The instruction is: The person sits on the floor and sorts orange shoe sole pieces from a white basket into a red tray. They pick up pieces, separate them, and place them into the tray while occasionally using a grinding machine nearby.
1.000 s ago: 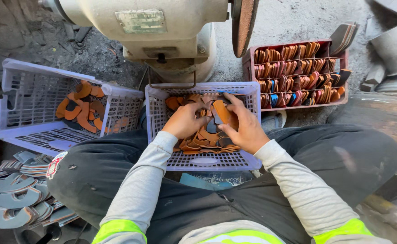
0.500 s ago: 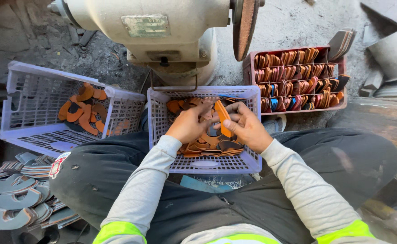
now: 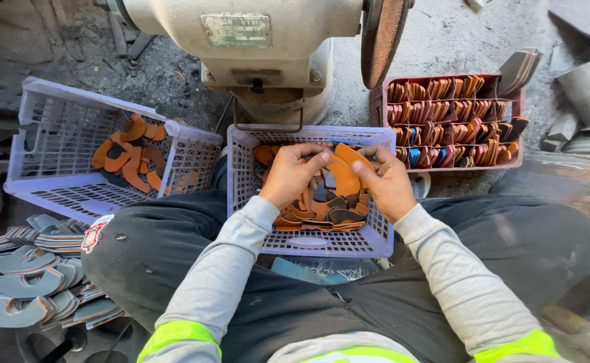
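Note:
A white plastic basket [image 3: 308,242] rests on my lap, filled with several curved orange-brown leather pieces [image 3: 322,208]. Both hands are inside it. My left hand [image 3: 291,175] and my right hand [image 3: 385,181] together pinch one orange leather piece [image 3: 343,173], lifted slightly above the pile. The left fingers grip its near end, the right fingers its far edge.
A second white basket [image 3: 46,134] with a few orange pieces stands at the left. A grinding machine [image 3: 268,47] with a dark wheel [image 3: 381,37] looms ahead. A red tray [image 3: 510,158] packed with upright pieces sits at the right. Grey curved pieces [image 3: 19,289] are stacked at lower left.
Both hands have shifted a little within the basket and raised one orange piece between them; the camera view has moved slightly closer.

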Available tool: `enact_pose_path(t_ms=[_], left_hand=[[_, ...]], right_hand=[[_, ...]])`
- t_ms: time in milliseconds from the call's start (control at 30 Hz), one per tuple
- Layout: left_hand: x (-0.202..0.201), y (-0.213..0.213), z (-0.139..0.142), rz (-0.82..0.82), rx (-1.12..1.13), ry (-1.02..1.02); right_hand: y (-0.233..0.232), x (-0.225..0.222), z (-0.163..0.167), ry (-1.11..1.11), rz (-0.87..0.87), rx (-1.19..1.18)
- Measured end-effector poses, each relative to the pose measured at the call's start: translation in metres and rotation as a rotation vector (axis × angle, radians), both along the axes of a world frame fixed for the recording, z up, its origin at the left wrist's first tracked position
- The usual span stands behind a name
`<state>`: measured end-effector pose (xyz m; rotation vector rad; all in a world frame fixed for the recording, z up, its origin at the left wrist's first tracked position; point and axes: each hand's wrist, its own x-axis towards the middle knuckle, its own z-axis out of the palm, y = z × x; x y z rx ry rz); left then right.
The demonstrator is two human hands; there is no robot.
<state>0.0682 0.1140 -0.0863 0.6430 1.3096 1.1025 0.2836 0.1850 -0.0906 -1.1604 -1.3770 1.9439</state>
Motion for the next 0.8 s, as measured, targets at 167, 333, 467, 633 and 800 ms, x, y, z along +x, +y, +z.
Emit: enact_pose_path(t_ms=[167, 333, 467, 633, 800], left_hand=[[-0.004, 0.000, 0.000, 0.073, -0.099, 0.093], [0.005, -0.001, -0.005, 0.071, -0.078, -0.021], [0.014, -0.001, -0.007, 0.092, -0.082, -0.071], [0.027, -0.005, -0.004, 0.130, -0.103, -0.012], [0.016, -0.005, -0.004, 0.169, -0.063, -0.153]], right_hand=[[0.013, 0.008, -0.001, 0.236, -0.192, -0.137], [0.002, -0.001, -0.010, -0.088, 0.144, 0.250], [-0.006, -0.011, -0.001, -0.017, 0.137, -0.126], [-0.026, -0.022, 0.025, -0.421, 0.141, 0.495], [-0.025, -0.020, 0.028, -0.240, 0.235, 0.426]])
